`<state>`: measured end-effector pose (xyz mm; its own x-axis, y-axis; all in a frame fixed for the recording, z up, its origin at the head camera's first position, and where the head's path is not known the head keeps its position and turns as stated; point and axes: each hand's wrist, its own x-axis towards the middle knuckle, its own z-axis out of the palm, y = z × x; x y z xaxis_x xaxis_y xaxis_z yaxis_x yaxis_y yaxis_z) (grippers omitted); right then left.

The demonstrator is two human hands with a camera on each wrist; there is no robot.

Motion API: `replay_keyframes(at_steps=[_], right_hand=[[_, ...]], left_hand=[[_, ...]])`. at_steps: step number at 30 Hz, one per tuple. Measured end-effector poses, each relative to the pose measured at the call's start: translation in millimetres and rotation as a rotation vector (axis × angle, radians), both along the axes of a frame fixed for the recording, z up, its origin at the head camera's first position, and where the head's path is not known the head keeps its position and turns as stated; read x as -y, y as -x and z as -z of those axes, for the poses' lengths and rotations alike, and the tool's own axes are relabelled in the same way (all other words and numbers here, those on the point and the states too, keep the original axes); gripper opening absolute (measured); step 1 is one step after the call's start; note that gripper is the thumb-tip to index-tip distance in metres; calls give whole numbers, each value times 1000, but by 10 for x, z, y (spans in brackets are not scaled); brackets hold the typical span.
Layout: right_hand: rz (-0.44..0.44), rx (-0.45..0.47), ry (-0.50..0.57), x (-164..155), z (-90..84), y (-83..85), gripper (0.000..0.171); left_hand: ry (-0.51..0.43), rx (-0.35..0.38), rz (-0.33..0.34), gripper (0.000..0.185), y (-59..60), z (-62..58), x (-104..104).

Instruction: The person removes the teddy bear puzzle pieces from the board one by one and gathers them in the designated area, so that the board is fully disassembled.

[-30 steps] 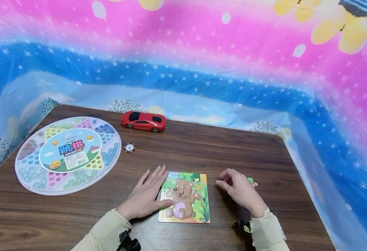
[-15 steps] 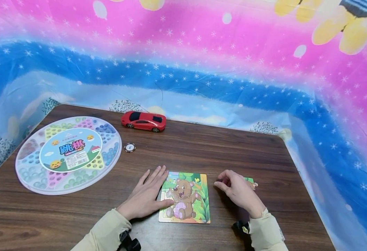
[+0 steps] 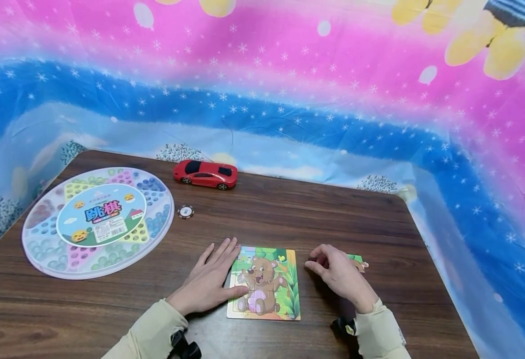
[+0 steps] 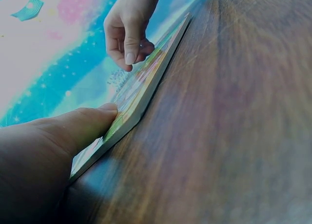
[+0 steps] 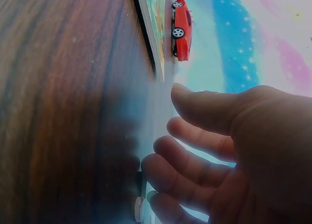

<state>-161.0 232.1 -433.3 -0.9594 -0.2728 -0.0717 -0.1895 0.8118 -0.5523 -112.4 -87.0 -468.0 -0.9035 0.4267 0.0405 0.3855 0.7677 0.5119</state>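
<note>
Readable text on the round game board

Two large Chinese characters, 跳棋, are printed in blue and pink on the central label of the round, clear-lidded plastic checkers board (image 3: 97, 221). Small print on the white sticker below them cannot be read, nor can the mark on the small round black-and-white chip (image 3: 185, 211).

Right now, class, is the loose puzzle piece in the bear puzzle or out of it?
Out. The loose puzzle piece lies on the table beyond the right hand, apart from the bear puzzle.

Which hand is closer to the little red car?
Left. The left hand lies flat almost straight below the red car, touching the bear puzzle; the right hand sits farther off, beyond the puzzle.
</note>
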Motion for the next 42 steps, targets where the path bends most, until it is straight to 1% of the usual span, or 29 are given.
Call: replay_keyframes(at_steps=[14, 22, 26, 32, 36, 38, 42], right_hand=[[-23, -20, -8, 20, 14, -2, 15], [-37, -76, -28, 82, 44, -17, 14], [-61, -109, -27, 156, 49, -44, 13], [-126, -154, -35, 287, 54, -91, 13], [-205, -174, -59, 368, 52, -102, 23], [-243, -170, -75, 402, 48, -109, 28], [-304, -186, -106, 468, 48, -108, 33]], left_hand=[[0, 8, -2, 98, 0, -8, -2], [6, 5, -1, 98, 6, -12, -2], [0, 6, -1, 98, 1, -16, -2], [2, 16, -7, 97, -2, -24, -5], [-4, 12, -8, 97, -3, -19, -9], [-2, 11, -7, 97, -3, -16, -10], [3, 6, -3, 97, 1, -10, -5]])
